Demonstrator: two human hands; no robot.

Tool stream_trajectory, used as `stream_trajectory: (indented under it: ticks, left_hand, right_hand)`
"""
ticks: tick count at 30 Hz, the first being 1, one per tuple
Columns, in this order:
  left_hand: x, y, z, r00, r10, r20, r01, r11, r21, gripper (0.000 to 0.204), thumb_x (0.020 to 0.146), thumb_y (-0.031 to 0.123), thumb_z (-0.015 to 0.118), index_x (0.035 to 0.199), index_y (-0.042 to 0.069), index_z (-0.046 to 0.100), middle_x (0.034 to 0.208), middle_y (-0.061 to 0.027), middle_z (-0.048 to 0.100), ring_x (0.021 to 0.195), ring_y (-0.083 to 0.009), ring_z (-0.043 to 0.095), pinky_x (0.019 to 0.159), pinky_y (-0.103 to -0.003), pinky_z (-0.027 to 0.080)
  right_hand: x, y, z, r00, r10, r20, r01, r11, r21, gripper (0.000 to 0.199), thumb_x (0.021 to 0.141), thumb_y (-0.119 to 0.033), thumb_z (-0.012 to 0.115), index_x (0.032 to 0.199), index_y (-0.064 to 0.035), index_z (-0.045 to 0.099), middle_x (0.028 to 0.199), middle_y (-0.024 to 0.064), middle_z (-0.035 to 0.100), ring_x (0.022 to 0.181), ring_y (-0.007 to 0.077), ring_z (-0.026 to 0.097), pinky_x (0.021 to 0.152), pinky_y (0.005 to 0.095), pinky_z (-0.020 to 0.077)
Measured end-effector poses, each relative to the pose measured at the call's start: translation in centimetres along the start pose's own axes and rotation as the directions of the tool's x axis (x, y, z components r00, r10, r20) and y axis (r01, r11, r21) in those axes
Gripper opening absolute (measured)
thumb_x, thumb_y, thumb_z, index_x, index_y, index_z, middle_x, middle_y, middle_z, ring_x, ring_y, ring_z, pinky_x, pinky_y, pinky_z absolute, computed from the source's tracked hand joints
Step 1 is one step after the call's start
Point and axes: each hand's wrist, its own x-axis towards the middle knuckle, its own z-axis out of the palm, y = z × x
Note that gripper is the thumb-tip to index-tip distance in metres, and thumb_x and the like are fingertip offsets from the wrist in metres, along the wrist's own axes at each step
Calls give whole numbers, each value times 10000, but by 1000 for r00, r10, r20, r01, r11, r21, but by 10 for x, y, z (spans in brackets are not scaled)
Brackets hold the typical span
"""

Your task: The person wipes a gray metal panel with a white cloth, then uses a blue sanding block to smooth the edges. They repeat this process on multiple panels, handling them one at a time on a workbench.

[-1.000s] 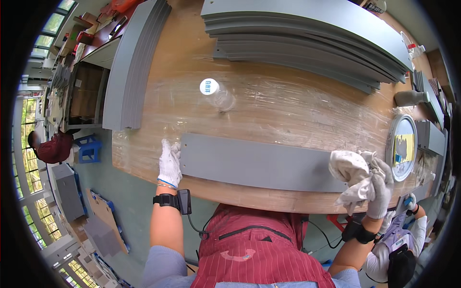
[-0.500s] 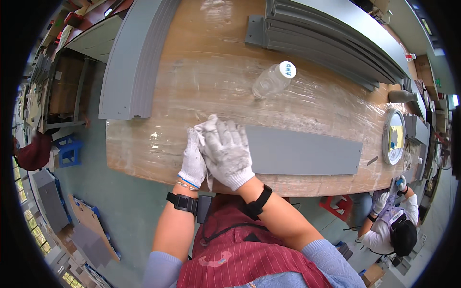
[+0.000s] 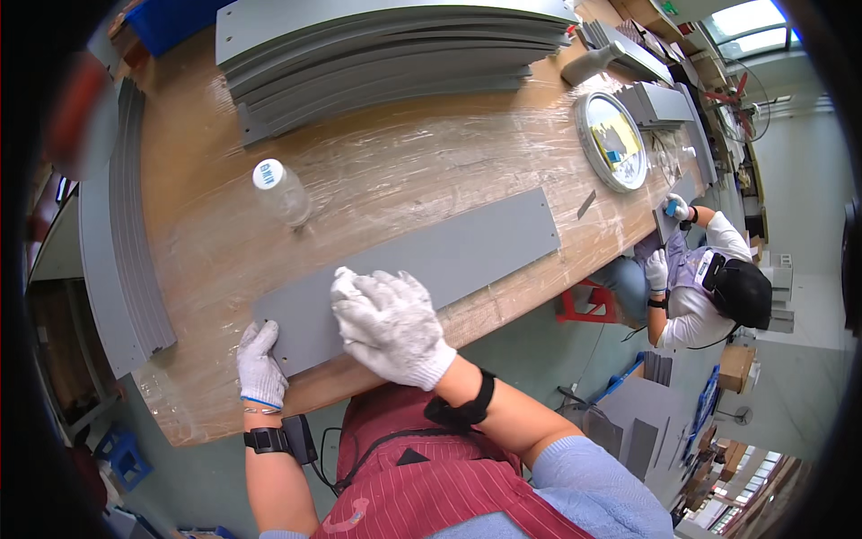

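A long flat grey metal panel (image 3: 413, 274) lies slantwise across the near part of the wooden surface (image 3: 404, 171), which is covered in clear plastic film; the panel's near-left end sits close to the surface's front edge and its far end points toward the upper right. The left hand (image 3: 260, 366), in a white knit glove, rests at that near-left end with its fingers laid flat over the panel's corner, its grip spread open and pressing rather than closed around anything. The right hand (image 3: 391, 328), also gloved in white, lies on top of the panel just to the right of the left hand; its fingers are curled over a bunched white cloth (image 3: 346, 286) that shows at the fingertips, pressed against the grey face, so its grip is closed on the cloth. Both wrists wear black bands. Beyond the panel, a clear plastic bottle (image 3: 283, 193) with a white cap stands on the surface, near the panel but apart from it. Farther back, a stack of similar grey panels (image 3: 395, 45) runs across the far side, and another stack of grey strips (image 3: 126, 234) lies along the left edge. To the right a round mirror-like dish (image 3: 611, 139) rests on the surface. At the right end another person (image 3: 709, 287), in white gloves and a dark head covering, bends over a small grey piece.
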Motion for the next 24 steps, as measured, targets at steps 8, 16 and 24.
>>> stream_trajectory:
  ticks: [8, 16, 24]
  left_hand:
    - [0, -1, -12, 988, 38, -152, -18, 991, 132, 315, 987, 109, 581, 1266, -36, 585, 1189, -120, 667, 1060, -223, 650, 959, -368, 530]
    - [6, -8, -43, 970, 77, -229, -17, 967, 253, 433, 992, 221, 625, 1337, -30, 547, 1274, -104, 618, 1183, -212, 571, 1057, -368, 438]
    - [7, -6, -32, 965, 21, -263, 26, 985, 173, 419, 984, 176, 610, 1351, -13, 542, 1252, -88, 641, 1124, -207, 619, 1005, -365, 496]
  right_hand:
    - [-27, 81, 25, 972, 172, -158, -188, 978, -92, 549, 807, -379, 705, 1303, -173, 591, 1380, 133, 566, 1329, 306, 512, 1068, 577, 383]
    - [-134, 286, -72, 623, 522, -582, -775, 513, -369, 290, 879, -314, 697, 1113, -148, 662, 1070, 129, 664, 987, 382, 624, 875, 496, 516]
    - [-121, 372, -196, 400, 864, -304, -444, 474, 760, 384, 1015, -277, 587, 1280, 0, 619, 1118, 74, 698, 1015, 168, 644, 851, 318, 534]
